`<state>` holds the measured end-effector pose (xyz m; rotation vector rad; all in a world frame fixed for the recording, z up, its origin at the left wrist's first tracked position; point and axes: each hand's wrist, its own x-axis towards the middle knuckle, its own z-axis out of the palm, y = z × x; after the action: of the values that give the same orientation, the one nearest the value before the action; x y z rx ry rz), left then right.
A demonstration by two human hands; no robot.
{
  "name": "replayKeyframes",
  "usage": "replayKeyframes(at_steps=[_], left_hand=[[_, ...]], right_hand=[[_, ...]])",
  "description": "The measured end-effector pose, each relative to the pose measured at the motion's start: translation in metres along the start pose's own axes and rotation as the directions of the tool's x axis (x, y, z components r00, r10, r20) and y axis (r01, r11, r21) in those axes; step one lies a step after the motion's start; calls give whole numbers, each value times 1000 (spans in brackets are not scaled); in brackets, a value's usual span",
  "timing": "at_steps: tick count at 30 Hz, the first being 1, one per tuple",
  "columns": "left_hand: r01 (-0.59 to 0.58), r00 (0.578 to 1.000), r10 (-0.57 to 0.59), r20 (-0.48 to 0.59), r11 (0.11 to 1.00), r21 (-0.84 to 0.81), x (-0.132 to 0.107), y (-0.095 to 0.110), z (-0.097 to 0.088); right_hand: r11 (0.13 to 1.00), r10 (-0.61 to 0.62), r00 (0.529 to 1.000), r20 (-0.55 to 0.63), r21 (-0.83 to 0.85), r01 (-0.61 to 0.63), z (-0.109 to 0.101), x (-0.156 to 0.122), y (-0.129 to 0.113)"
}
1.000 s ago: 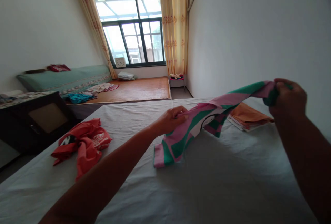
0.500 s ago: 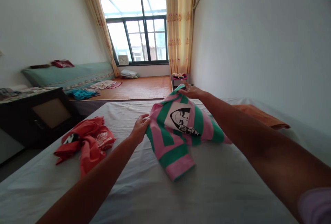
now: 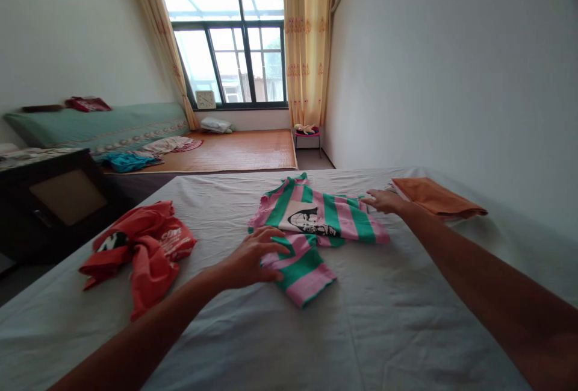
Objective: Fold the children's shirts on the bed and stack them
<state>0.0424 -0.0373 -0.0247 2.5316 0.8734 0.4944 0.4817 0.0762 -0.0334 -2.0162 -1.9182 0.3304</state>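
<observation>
A pink and green striped shirt (image 3: 347, 216) with a black-and-white printed figure lies on the pale bedsheet (image 3: 383, 319), one sleeve pointing toward me. My left hand (image 3: 253, 258) is over that sleeve near the shoulder, fingers apart and curved; whether they touch the cloth I cannot tell. At the shirt's far right edge is my right hand (image 3: 383, 200), fingers stretched out toward the hem and apparently gripping nothing.
A crumpled red shirt (image 3: 156, 258) lies left on the sheet, and a folded orange cloth (image 3: 436, 195) lies right near the wall. Beyond are a dark cabinet (image 3: 58, 198), a mat-covered platform (image 3: 244, 150) with clothes, and a small stool (image 3: 307, 133).
The striped shirt has come down from between my hands and lies flatter on the sheet. Both hands have released it; my right hand has moved right and my left hand nearer me.
</observation>
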Motion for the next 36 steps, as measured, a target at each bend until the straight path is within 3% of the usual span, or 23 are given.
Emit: replayKeyframes(at_steps=[2,4,11,15,18,20,22,23,24,25,26,27,29,32,34,36], left_hand=[[-115,980,105,170,992,49,8,16,10],[-161,957,149,250,986,29,13,24,18],[-95,987,84,139,993,73,12,16,29],[-29,993,18,119,996,86,9,18,24],[73,995,-76,65,997,37,10,24,14],[138,990,-138,19,990,12,10,27,5],[162,986,-162,-30,987,-14,11,28,-3],[161,985,-162,-62,986,-34,11,28,-5],[155,982,-160,-99,986,-59,11,27,-7],[147,978,-159,-136,985,-90,12,27,-9],[143,970,-165,-177,981,-129,14,26,-10],[141,960,-179,-215,974,-179,16,26,-11],[131,935,-220,-278,943,-307,22,27,-14],[72,899,-271,-346,868,-492,31,33,-22],[25,898,-262,-353,833,-553,31,39,-28],[3,939,-196,-283,827,-562,26,48,-33]], right_hand=[[996,-34,998,-57,82,38,12,-3,5],[996,-33,998,-59,85,38,23,0,2],[997,36,998,46,60,-38,26,26,-14],[998,41,982,-185,54,-31,3,45,-21],[995,52,908,-415,98,-12,-22,52,-27],[975,5,889,-458,200,97,-32,42,-32],[909,-183,940,-289,315,274,-30,15,-37],[860,-335,935,-118,366,355,-25,-2,-40],[822,-478,875,71,386,418,-16,-22,-43],[794,-572,799,185,368,483,-6,-41,-45],[767,-632,740,229,322,555,6,-59,-48],[759,-650,733,203,237,607,17,-74,-50],[787,-615,782,98,16,617,37,-93,-55],[853,-486,874,-23,-232,468,43,-98,-57],[879,-439,894,-92,-250,406,29,-95,-54],[889,-453,882,-132,-140,436,7,-98,-46]])
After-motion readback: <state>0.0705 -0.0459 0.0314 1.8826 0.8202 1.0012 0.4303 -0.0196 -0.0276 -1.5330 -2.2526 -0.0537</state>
